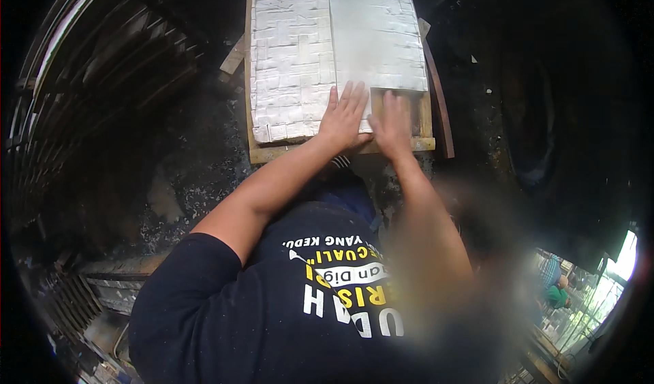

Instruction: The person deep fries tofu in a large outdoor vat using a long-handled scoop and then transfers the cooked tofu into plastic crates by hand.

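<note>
A broad white slab (289, 60) with a basket-weave imprint on its top lies on a wooden board (272, 154). A straight cut runs down it, and a rectangular section is absent at the near right corner, where brown wood (419, 111) shows. My left hand (345, 117) lies flat with stretched fingers on the slab's near part, beside the cut. Just right of it, my right hand (393, 124) is over the gap, fingers extended and slightly blurred, its thumb side close to the slab's cut edge. Neither hand visibly grips anything.
A reddish-brown wooden strip (439, 104) runs along the board's right side. A wood piece (234, 57) juts out at its left. The floor (184, 159) is dark and speckled. Slatted wooden racks (82, 302) stand at lower left. Someone in green (557, 295) is far off at right.
</note>
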